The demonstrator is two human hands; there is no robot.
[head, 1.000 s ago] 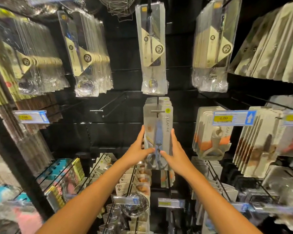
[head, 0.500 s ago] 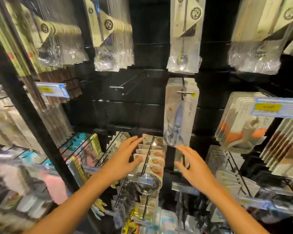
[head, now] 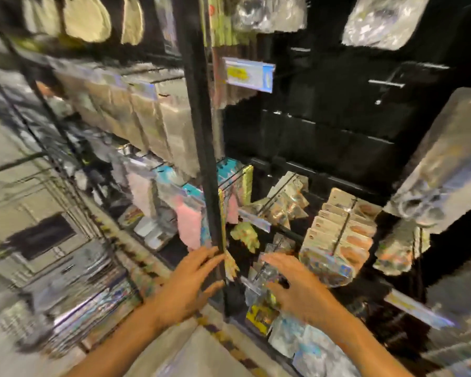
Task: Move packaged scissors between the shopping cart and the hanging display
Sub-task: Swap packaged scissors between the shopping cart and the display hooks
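Note:
The view is blurred by motion. The packaged scissors [head: 435, 170] hang on the display at the far right, a stack of pale cards with grey handles at the bottom. My left hand [head: 191, 284] is low in the middle, fingers spread and holding nothing, in front of a black upright post [head: 201, 148]. My right hand [head: 297, 287] hovers beside it, also spread and holding nothing, well below and left of the scissors. No shopping cart is in view.
Hanging packs fill the lower pegs: tan cards [head: 343, 229], pink and teal packs [head: 185, 210]. A price tag [head: 248, 74] sticks out from the post. A bare peg [head: 386, 84] juts from the black back panel. Pale floor [head: 19, 170] lies to the left.
Both hands let go of the scissors pack, left it hanging on its peg, and dropped lower. The view swung left and down, so the scissors now sit at the far right.

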